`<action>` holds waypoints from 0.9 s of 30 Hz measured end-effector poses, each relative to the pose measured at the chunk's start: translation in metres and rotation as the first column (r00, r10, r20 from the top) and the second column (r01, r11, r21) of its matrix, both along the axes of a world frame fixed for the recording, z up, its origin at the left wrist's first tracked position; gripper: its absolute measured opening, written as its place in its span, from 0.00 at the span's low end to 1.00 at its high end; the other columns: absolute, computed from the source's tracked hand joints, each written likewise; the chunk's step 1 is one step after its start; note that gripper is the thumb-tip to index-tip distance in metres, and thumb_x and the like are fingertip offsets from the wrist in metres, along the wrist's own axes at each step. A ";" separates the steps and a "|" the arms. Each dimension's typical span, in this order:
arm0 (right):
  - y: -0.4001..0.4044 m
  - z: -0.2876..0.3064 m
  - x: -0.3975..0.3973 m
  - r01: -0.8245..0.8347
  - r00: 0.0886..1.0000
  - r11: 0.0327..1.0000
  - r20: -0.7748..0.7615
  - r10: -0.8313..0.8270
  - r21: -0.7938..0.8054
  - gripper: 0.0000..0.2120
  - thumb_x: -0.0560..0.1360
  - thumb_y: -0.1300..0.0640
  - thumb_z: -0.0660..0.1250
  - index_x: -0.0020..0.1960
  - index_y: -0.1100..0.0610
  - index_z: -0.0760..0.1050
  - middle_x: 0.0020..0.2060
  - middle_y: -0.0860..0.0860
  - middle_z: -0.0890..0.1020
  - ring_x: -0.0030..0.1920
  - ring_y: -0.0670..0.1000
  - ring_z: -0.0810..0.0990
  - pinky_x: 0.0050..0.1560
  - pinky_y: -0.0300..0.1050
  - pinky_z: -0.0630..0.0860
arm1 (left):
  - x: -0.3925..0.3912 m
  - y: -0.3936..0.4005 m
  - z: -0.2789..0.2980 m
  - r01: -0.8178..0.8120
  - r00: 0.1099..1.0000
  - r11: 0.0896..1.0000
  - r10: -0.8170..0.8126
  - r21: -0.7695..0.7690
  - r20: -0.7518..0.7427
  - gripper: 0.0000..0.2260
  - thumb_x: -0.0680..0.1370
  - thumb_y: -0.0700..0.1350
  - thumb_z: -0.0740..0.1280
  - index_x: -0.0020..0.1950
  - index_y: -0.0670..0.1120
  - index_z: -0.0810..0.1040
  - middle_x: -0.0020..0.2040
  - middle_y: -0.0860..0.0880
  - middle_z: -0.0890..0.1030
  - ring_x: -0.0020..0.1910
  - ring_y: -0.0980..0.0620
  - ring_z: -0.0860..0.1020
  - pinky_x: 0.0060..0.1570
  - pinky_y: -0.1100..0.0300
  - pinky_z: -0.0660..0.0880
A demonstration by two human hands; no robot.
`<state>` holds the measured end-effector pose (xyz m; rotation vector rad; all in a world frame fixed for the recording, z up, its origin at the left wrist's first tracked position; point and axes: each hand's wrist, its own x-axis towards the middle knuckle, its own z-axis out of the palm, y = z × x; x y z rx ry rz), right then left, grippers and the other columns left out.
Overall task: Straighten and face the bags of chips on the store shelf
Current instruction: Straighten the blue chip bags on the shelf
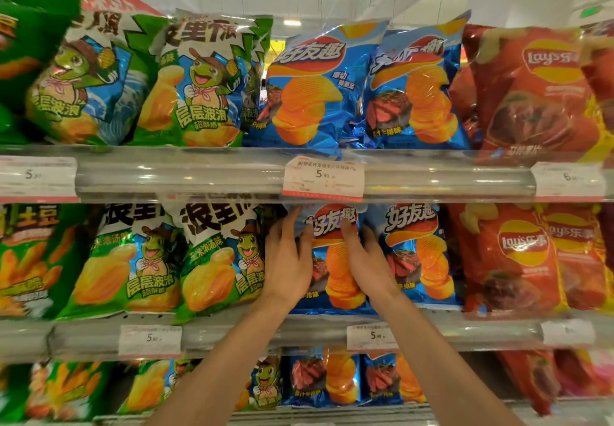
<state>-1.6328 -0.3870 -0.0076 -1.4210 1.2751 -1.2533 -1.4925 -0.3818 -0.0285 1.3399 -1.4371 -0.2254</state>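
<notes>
Your left hand (pixel 288 259) and right hand (pixel 360 258) hold the two sides of a blue steak-flavour chip bag (pixel 335 259), fingers curled around its edges. It stands upright on the middle shelf (pixel 299 329), between a green turtle-mascot bag (pixel 221 259) and another blue bag (pixel 417 253).

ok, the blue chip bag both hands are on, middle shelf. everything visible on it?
The blue chip bag is glossy foil, printed with a red banner of white characters, orange ridged chips and a steak picture. It stands upright, facing out, on the middle shelf between a green bag and another blue one. The left hand grips its left edge, the right hand its right.
</notes>
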 end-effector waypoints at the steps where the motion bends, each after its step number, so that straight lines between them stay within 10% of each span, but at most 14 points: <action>1: 0.003 -0.002 0.001 0.018 1.000 0.999 0.016 -0.018 -0.035 0.34 0.77 0.33 0.58 0.79 0.45 0.56 0.74 0.45 0.67 0.75 0.52 0.64 0.71 0.50 0.62 | 0.002 -0.001 0.000 0.010 1.000 1.000 -0.010 0.025 -0.010 0.22 0.84 0.49 0.60 0.79 0.52 0.63 0.73 0.44 0.69 0.72 0.48 0.66 0.71 0.52 0.65; 10: 0.002 -0.011 -0.001 0.016 0.997 0.963 -0.074 -0.037 -0.267 0.27 0.81 0.40 0.58 0.77 0.34 0.53 0.76 0.42 0.61 0.76 0.44 0.58 0.76 0.54 0.59 | 0.004 -0.001 0.007 0.112 0.991 0.985 -0.101 0.128 -0.088 0.26 0.85 0.44 0.58 0.81 0.56 0.55 0.78 0.50 0.61 0.77 0.51 0.57 0.70 0.60 0.51; 15: -0.001 -0.001 -0.003 -0.031 0.990 0.978 -0.138 0.003 -0.204 0.27 0.83 0.42 0.53 0.79 0.39 0.48 0.77 0.44 0.53 0.78 0.48 0.52 0.74 0.48 0.50 | 0.006 -0.001 0.015 0.200 0.946 0.973 -0.161 0.119 -0.282 0.25 0.84 0.40 0.57 0.63 0.74 0.61 0.57 0.65 0.76 0.55 0.62 0.78 0.57 0.66 0.74; 18: -0.001 -0.001 -0.002 -0.010 0.997 0.978 -0.079 -0.006 -0.206 0.29 0.83 0.42 0.54 0.80 0.41 0.45 0.78 0.45 0.54 0.78 0.50 0.54 0.72 0.43 0.52 | 0.006 -0.002 0.012 0.165 0.944 0.978 -0.120 0.124 -0.308 0.24 0.85 0.49 0.58 0.75 0.70 0.54 0.57 0.51 0.82 0.45 0.55 0.81 0.53 0.57 0.80; 21: 0.002 -0.005 -0.005 0.002 1.000 0.993 -0.014 -0.003 -0.118 0.35 0.80 0.37 0.57 0.80 0.42 0.43 0.78 0.45 0.59 0.76 0.53 0.61 0.72 0.48 0.60 | 0.005 0.002 0.008 0.161 0.955 0.976 -0.116 0.149 -0.273 0.23 0.84 0.51 0.60 0.77 0.58 0.56 0.60 0.58 0.78 0.50 0.65 0.79 0.48 0.71 0.73; 27: 0.000 -0.008 -0.006 -0.061 0.997 0.997 -0.039 0.063 0.055 0.36 0.79 0.36 0.57 0.80 0.48 0.49 0.75 0.48 0.66 0.76 0.54 0.62 0.72 0.50 0.59 | 0.001 -0.004 0.000 0.180 0.945 0.934 -0.077 0.309 -0.318 0.25 0.76 0.69 0.58 0.71 0.63 0.59 0.54 0.47 0.84 0.48 0.44 0.85 0.55 0.41 0.80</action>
